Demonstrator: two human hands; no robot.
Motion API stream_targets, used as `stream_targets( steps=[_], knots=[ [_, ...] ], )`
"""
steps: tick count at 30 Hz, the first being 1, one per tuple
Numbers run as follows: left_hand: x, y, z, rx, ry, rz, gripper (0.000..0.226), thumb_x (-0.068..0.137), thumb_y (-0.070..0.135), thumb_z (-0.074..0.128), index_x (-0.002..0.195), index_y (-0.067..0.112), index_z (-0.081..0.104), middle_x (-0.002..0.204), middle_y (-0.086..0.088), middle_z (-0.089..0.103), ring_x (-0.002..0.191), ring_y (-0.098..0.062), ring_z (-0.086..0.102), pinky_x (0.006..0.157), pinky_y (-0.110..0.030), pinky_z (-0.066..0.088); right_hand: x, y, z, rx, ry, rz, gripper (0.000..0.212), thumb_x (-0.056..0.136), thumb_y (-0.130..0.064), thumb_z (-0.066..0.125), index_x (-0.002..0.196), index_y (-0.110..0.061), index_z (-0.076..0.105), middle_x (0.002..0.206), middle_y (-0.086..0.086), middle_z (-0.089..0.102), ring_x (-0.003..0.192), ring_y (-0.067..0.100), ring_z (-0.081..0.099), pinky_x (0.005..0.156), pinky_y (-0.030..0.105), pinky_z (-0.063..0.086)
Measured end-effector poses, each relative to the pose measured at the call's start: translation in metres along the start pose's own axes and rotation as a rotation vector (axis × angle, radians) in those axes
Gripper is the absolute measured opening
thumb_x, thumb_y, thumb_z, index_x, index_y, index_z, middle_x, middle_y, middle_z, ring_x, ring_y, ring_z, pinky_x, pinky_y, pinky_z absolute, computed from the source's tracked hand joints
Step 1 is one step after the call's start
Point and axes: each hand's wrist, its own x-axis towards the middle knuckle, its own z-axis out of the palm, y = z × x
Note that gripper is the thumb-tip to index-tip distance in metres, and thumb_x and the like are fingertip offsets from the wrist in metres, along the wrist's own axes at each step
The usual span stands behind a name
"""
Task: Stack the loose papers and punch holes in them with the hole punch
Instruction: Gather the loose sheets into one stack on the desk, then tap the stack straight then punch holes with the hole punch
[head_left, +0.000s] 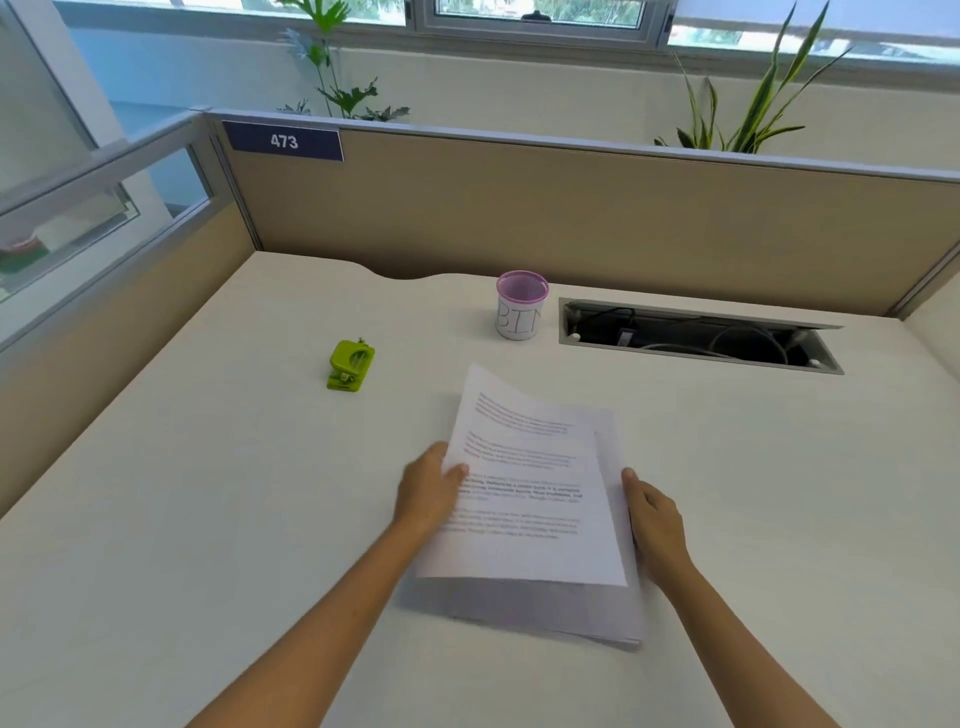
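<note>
A loose stack of printed white papers (524, 499) is raised off the desk in front of me, its sheets not lined up. My left hand (428, 491) grips the stack's left edge, thumb on top of the page. My right hand (652, 519) holds the right edge, thumb on the upper sheet. The lower sheets sag toward the desk near the front. A small green hole punch (350, 365) lies on the desk to the far left of the papers, apart from both hands.
A purple-rimmed cup marked "BIN" (521, 306) stands behind the papers. To its right an open cable slot (696, 338) cuts into the white desk (208, 493). Beige partition walls (571, 218) close off the back and left.
</note>
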Motion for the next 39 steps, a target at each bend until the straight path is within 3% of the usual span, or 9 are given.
stream_targets(
  steps=[4, 8, 13, 16, 19, 21, 25, 30, 39],
  knots=[
    [-0.011, -0.004, 0.027, 0.097, -0.054, -0.007, 0.026, 0.092, 0.025, 0.056, 0.112, 0.009, 0.051, 0.113, -0.009, 0.065, 0.088, -0.023, 0.062, 0.069, -0.028, 0.047, 0.0, -0.003, -0.001, 0.004, -0.049, 0.021, 0.053, 0.084, -0.056, 0.058, 0.062, -0.012, 0.039, 0.059, 0.002, 0.041, 0.054, 0.018, 0.037, 0.053, 0.027, 0.028],
    [-0.013, -0.007, 0.034, 0.272, -0.001, 0.021, 0.033, 0.088, 0.032, 0.059, 0.112, 0.013, 0.045, 0.11, -0.007, 0.064, 0.088, -0.026, 0.063, 0.066, -0.033, 0.05, 0.003, 0.001, 0.001, -0.029, -0.125, 0.009, 0.013, 0.079, -0.025, 0.072, 0.084, -0.015, 0.066, 0.082, 0.002, 0.073, 0.076, 0.022, 0.07, 0.07, 0.04, 0.058],
    [0.004, -0.01, 0.025, 0.326, -0.008, -0.05, 0.082, 0.08, 0.042, 0.067, 0.14, 0.008, 0.023, 0.134, -0.014, 0.038, 0.12, -0.035, 0.044, 0.09, -0.042, 0.044, 0.002, -0.001, 0.003, 0.023, -0.105, -0.002, 0.008, 0.078, -0.018, 0.071, 0.083, -0.015, 0.066, 0.083, 0.007, 0.074, 0.081, 0.03, 0.07, 0.078, 0.05, 0.057],
    [0.019, -0.005, 0.011, 0.064, -0.01, -0.09, 0.095, 0.077, 0.046, 0.07, 0.146, 0.01, 0.016, 0.138, -0.012, 0.037, 0.126, -0.032, 0.04, 0.101, -0.045, 0.04, 0.001, -0.02, -0.003, 0.174, -0.164, -0.008, 0.014, 0.081, -0.012, 0.07, 0.094, -0.009, 0.066, 0.09, 0.012, 0.073, 0.084, 0.034, 0.07, 0.08, 0.051, 0.057],
    [0.024, 0.01, -0.01, -0.556, -0.25, -0.165, 0.07, 0.081, 0.035, 0.069, 0.138, 0.009, 0.038, 0.124, -0.005, 0.06, 0.106, -0.024, 0.063, 0.086, -0.04, 0.054, 0.0, -0.045, -0.01, 0.323, -0.237, -0.026, 0.023, 0.084, -0.011, 0.067, 0.106, -0.002, 0.063, 0.094, 0.012, 0.073, 0.087, 0.031, 0.069, 0.081, 0.046, 0.056],
    [0.023, 0.021, -0.021, -0.707, -0.398, -0.128, 0.043, 0.086, 0.028, 0.064, 0.125, 0.012, 0.056, 0.114, -0.01, 0.069, 0.098, -0.027, 0.069, 0.078, -0.041, 0.058, -0.002, -0.062, -0.014, 0.407, -0.333, -0.028, 0.025, 0.086, -0.015, 0.064, 0.11, -0.006, 0.063, 0.104, 0.011, 0.072, 0.097, 0.033, 0.067, 0.085, 0.047, 0.056],
    [0.021, 0.05, -0.033, -0.717, -0.321, 0.083, 0.018, 0.091, 0.02, 0.058, 0.106, 0.022, 0.067, 0.099, -0.002, 0.074, 0.089, -0.022, 0.071, 0.069, -0.034, 0.059, -0.014, -0.098, -0.014, 0.405, -0.461, -0.153, 0.033, 0.087, -0.018, 0.059, 0.119, -0.011, 0.062, 0.113, 0.011, 0.07, 0.1, 0.031, 0.068, 0.082, 0.049, 0.056],
    [0.017, 0.076, -0.037, -0.619, -0.154, 0.271, 0.015, 0.094, 0.03, 0.052, 0.103, 0.034, 0.063, 0.095, 0.006, 0.071, 0.085, -0.015, 0.069, 0.069, -0.029, 0.059, -0.025, -0.121, 0.005, 0.373, -0.22, -0.341, 0.021, 0.091, -0.016, 0.058, 0.109, -0.011, 0.067, 0.102, 0.006, 0.073, 0.088, 0.024, 0.07, 0.072, 0.036, 0.059],
    [0.014, 0.046, -0.013, -0.597, -0.15, 0.155, 0.026, 0.088, 0.029, 0.062, 0.113, 0.029, 0.058, 0.102, 0.005, 0.067, 0.097, -0.018, 0.063, 0.077, -0.028, 0.057, -0.026, -0.084, 0.024, 0.315, -0.168, -0.235, 0.022, 0.087, -0.019, 0.065, 0.109, -0.022, 0.066, 0.106, 0.002, 0.071, 0.099, 0.022, 0.066, 0.081, 0.037, 0.058]
  ],
)
